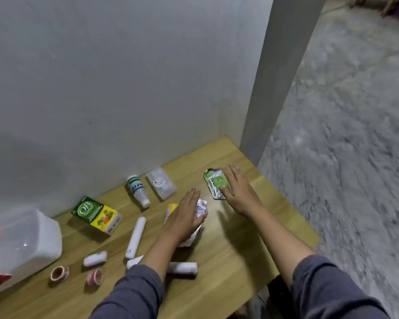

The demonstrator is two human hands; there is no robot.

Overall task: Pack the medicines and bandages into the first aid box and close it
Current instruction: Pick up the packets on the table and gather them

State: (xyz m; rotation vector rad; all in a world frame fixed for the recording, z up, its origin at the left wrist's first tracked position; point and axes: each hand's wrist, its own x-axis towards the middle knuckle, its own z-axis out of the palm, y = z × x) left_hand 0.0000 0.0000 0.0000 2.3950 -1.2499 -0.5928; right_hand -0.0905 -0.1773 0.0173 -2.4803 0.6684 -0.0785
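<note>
Nearest to where the person sits, 2 grey sleeves reach out over the wooden table (228,249). The left hand (184,217) lies flat, fingers spread, pressing on a crinkled silver pill strip (199,211); it covers the strip but I cannot tell whether the fingers have curled under it. A yellow-capped tube (172,208) peeks out just behind that hand.

Nearer the person than that grip lie a white bandage roll (182,267), partly under the forearm, and another roll (95,258) to its left, with 2 small reels of tape (60,273) close to the table's front edge. A long white tube (136,237) rests left of the left wrist.

The right hand (237,192) is further out, fingers open and laid along the edge of a green foil sachet (215,184), thumb touching its near corner; it looks about to pick it up, not yet lifting.

Beyond the left hand stand a small white bottle (137,189) on its side, a clear plastic case (161,185), and a green and yellow carton (97,214), all near the wall.

The first aid box (21,245), white with red marks, sits well to the left of both hands. By my reckoning packing has barely begun: everything visible is outside it, and closing comes last.
</note>
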